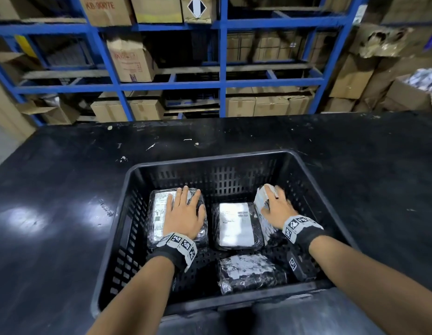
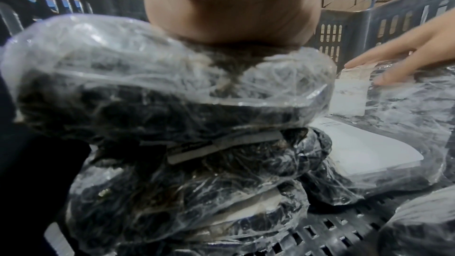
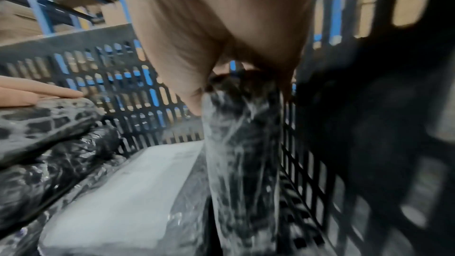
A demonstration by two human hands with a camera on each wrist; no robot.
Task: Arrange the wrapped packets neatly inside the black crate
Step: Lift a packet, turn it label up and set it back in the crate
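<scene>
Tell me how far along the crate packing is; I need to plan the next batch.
Done: a stack under the left hand and the labelled packet lie flat in the black crate. In hand: the right hand holds a packet on edge by the right wall. Left: lay it flat and straighten the skewed front packet.

Black wristbands (image 1: 172, 252) with checkered marker tags

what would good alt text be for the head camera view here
Two bare hands reach into a black crate on a dark table: the left hand presses flat on a stack of wrapped packets, the right hand grips an upright packet by the right wall. Two more packets lie flat; blue shelving holds cardboard boxes behind.
</scene>
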